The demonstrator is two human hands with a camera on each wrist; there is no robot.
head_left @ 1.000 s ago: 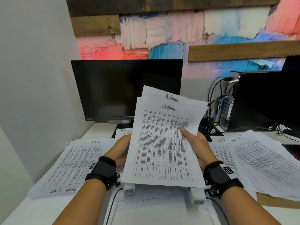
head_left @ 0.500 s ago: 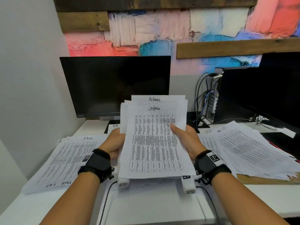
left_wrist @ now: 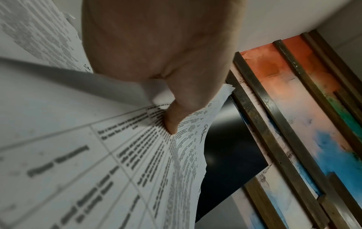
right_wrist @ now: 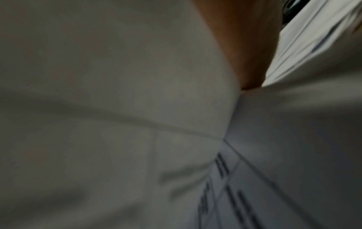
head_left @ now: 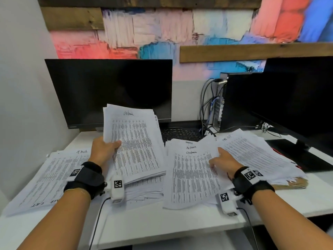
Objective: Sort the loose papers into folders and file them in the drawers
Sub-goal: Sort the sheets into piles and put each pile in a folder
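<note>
My left hand (head_left: 114,144) grips a thick stack of printed sheets (head_left: 138,147) by its left edge, thumb on top, and holds it tilted above the desk. The left wrist view shows the thumb (left_wrist: 174,120) pressing on the top sheet (left_wrist: 117,155). My right hand (head_left: 217,159) rests with loosely spread fingers on a few sheets (head_left: 189,177) that lie flat on the desk at centre right. In the right wrist view there is only blurred paper (right_wrist: 117,108) and a bit of finger (right_wrist: 245,54).
One paper pile (head_left: 46,177) lies at the left, another (head_left: 255,156) at the right on a brown folder (head_left: 292,184). Behind stand two dark monitors (head_left: 111,92) (head_left: 297,98), a keyboard (head_left: 180,134) and a small computer (head_left: 219,105) with cables. The white desk (head_left: 162,224) has bare room at the front.
Both hands held one stack upright before. Now the right hand has parted from it and lies on sheets on the desk, while the left hand has swung the rest leftward.
</note>
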